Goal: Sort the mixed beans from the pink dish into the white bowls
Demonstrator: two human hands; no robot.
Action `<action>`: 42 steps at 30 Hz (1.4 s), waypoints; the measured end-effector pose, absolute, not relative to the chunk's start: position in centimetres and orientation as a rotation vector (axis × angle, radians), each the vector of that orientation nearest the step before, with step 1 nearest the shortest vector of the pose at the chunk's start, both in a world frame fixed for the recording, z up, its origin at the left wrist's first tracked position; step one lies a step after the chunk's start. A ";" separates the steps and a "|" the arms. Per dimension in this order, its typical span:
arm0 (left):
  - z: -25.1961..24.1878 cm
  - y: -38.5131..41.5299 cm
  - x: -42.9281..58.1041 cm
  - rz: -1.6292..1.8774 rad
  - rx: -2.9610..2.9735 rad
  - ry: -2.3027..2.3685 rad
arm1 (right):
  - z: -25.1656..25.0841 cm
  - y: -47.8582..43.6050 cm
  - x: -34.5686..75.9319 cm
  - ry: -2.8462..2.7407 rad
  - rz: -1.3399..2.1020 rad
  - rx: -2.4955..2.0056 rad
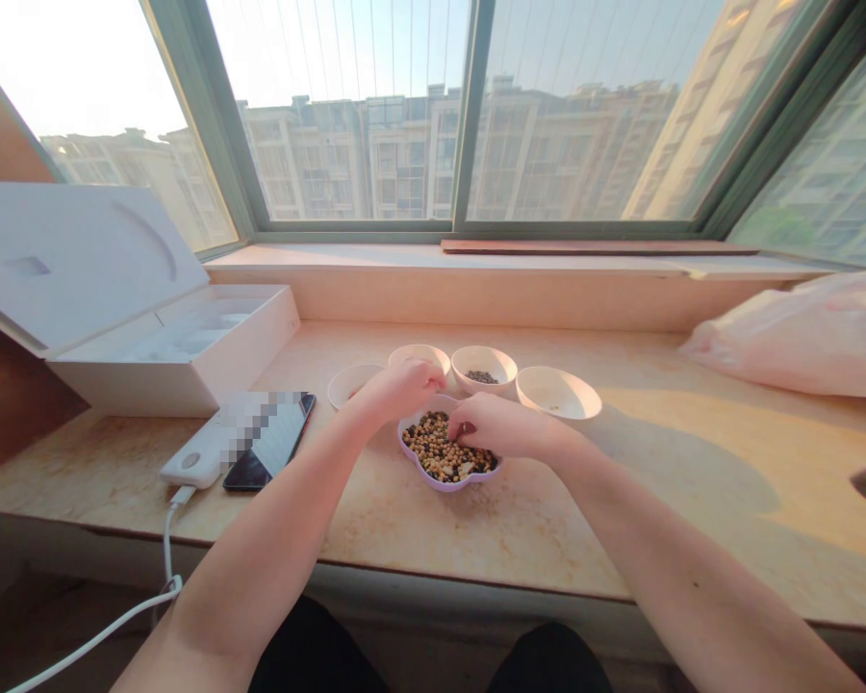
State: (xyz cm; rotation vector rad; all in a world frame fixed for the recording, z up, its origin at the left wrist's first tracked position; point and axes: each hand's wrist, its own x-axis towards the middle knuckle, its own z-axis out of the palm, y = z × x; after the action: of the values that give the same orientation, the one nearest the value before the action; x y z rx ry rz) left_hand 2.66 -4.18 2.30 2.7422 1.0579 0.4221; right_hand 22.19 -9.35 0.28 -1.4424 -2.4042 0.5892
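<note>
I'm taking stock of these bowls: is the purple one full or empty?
Not empty: mixed beans spread across the purple bowl. Their depth is hidden, so I cannot tell whether it's full.

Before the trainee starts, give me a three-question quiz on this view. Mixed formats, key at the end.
1. Which hand is down at the yellow and black beans in the lilac bowl?
2. True or false: the white box is shut.
3. What lies right beside the white device on the counter?
A) a plastic bag
B) a phone
C) a spoon

Key:
1. The right hand.
2. False; it stands open.
3. B.
</note>
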 end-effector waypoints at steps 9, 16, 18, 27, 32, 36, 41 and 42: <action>1.5 -3.7 2.7 0.224 2.748 0.936 | 0.6 -8.8 22.4 -2.550 0.699 -1.289; 2.7 -5.6 3.0 0.000 2.798 0.897 | 2.0 -7.9 23.6 -2.185 0.592 -1.388; 3.1 -6.4 3.2 -0.096 2.768 0.890 | 2.2 -7.8 23.9 -2.096 0.436 -1.464; 3.4 -7.4 3.7 -0.181 2.649 0.796 | 0.8 -6.5 25.2 -1.925 0.285 -1.611; 3.1 -7.2 3.8 -0.203 2.634 0.759 | 0.2 -5.7 26.0 -1.891 0.243 -1.659; 3.0 -7.2 3.9 -0.218 2.621 0.768 | 0.0 -5.5 26.4 -1.902 0.227 -1.681; 3.1 -7.3 4.1 -0.277 2.623 0.813 | 0.0 -5.6 26.5 -1.904 0.211 -1.721; 3.2 -7.3 4.1 -0.284 2.620 0.818 | 0.0 -5.6 26.6 -1.906 0.199 -1.724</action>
State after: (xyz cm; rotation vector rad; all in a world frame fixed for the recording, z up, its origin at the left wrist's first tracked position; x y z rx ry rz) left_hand 4.10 -7.34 3.22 2.6198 0.8179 -0.2836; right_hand 26.58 -5.57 -0.02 -1.7236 -1.9063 0.1992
